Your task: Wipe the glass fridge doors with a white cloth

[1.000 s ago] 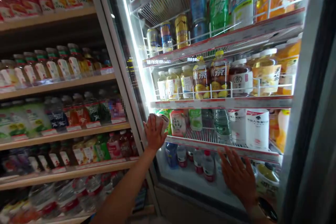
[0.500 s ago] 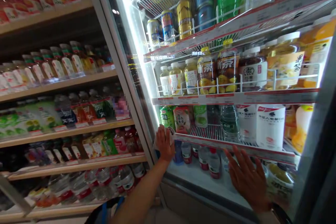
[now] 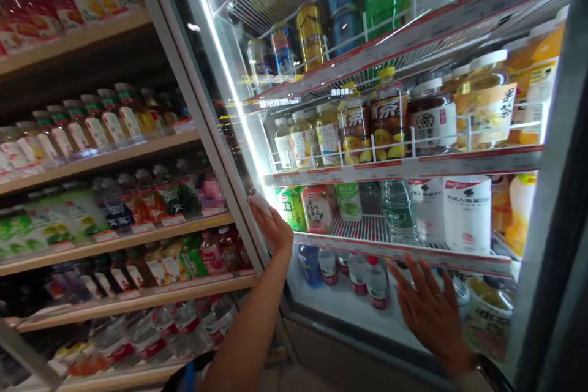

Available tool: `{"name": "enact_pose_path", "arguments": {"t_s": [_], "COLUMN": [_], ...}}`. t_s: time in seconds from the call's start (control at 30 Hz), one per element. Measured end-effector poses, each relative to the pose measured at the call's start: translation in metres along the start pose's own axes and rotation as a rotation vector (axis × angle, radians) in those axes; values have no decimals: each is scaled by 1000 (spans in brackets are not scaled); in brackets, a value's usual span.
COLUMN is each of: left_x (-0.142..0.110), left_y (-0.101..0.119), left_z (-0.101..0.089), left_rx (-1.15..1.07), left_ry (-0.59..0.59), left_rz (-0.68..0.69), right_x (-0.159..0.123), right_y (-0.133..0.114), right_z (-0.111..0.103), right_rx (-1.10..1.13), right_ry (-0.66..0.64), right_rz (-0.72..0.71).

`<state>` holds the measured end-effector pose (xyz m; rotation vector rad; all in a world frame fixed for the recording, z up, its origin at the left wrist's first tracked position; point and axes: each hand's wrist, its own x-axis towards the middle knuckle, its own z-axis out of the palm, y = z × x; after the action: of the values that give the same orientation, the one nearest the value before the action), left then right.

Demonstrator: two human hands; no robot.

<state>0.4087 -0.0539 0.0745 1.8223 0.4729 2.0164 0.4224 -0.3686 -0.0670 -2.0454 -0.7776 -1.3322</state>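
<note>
My left hand (image 3: 274, 228) is at the left side of the lit drinks fridge, by the door frame. A pale, crumpled cloth (image 3: 260, 201) shows at its fingers, and the fingers bend over it; part of the cloth is hidden. Reflected lettering lies across the fridge's glass door (image 3: 294, 95). My right hand (image 3: 429, 312) is spread against the lower right of the glass, fingers apart, holding nothing. Behind it are a wide-mouthed tub (image 3: 489, 312) and the lower shelf edge (image 3: 459, 262). Near my left hand, inside, stands a green drink carton (image 3: 290, 205).
Wooden shelves (image 3: 114, 233) full of bottles run along the left. Inside the fridge, wire shelves hold cans, tea bottles (image 3: 389, 113), large white containers (image 3: 467, 214) and small water bottles (image 3: 377, 285). A dark door edge (image 3: 551, 196) stands at the right.
My left hand has moved left and up with the cloth, from in front of the cartons to the frame. My right hand stays spread in nearly the same place; the view has shifted slightly.
</note>
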Motion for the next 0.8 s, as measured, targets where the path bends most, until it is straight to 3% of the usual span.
{"name": "enact_pose_path", "arguments": {"t_s": [0.13,0.27,0.33,0.43,0.57,0.63,0.7,0.8], "left_x": [-68,-102,-102,-85,-51,-39,-35,-45], "left_y": [-31,-38,-30,4,64,82,84,63], "left_z": [-2,-2,0,4,8,8,6,1], "left_rx": [36,70,79,86,83,73,62,67], "left_ry": [77,111,110,50,-140,-175,-185,-175], "left_rz": [-97,-141,-149,-113,79,152,199,224], "right_x": [1,1,1,2,1,1,1,2], "right_y": [-1,1,1,1,1,1,1,0], "right_z": [-3,-6,-6,-6,-4,-4,-5,-8], "right_rx": [-24,-47,-48,-46,-31,-26,-20,-10], "right_ry": [-35,-50,-45,-43,-37,-37,-47,-66], "right_rz": [-21,-47,-53,-49,-46,-41,-34,-32]}}
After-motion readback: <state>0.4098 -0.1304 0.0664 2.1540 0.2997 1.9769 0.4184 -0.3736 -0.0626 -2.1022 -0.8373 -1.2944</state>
